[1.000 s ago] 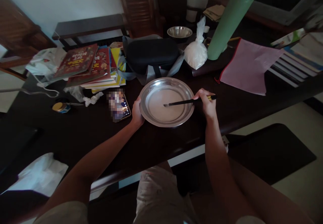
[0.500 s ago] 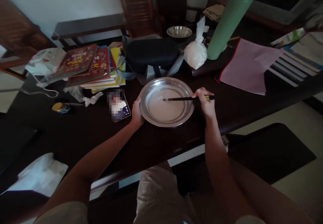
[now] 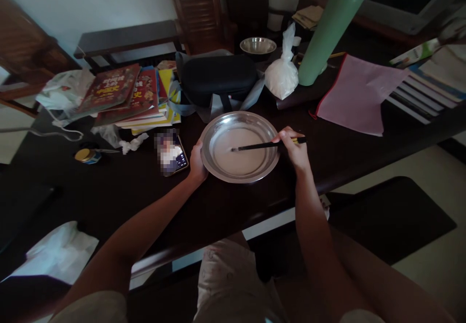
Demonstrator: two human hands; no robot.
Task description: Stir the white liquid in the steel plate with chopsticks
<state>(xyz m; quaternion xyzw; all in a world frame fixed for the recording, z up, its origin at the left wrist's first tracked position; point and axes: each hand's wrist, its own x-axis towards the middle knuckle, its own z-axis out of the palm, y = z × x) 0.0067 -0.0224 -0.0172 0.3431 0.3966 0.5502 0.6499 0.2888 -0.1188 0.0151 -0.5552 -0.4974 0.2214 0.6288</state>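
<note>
A shallow metal bowl [image 3: 267, 170] stands on the dark table, with a whitish liquid [image 3: 238, 160] in it. My left hand [image 3: 197, 161] grips the bowl's left rim, its thumb up at the edge. Over the right rim, my right hand [image 3: 295, 149] is closed around a pair of dark chopsticks [image 3: 257, 145] with yellowish marks near the back end. Their tips dip into the liquid left of the bowl's middle. A phone [image 3: 174, 154] with a lit screen lies just left of my left hand.
Behind the bowl sit a black case [image 3: 218, 77], a knotted bag of white powder [image 3: 282, 77] and a tall green thermos [image 3: 329, 34]. Stacked books [image 3: 120, 94] and a small jar [image 3: 87, 156] are at left. A pink pouch [image 3: 360, 94] lies right; another metal bowl [image 3: 258, 45] stands behind.
The chopstick tips have shifted slightly left and toward me through the liquid, and my right hand has moved a little left with them. My left hand keeps its hold on the rim.
</note>
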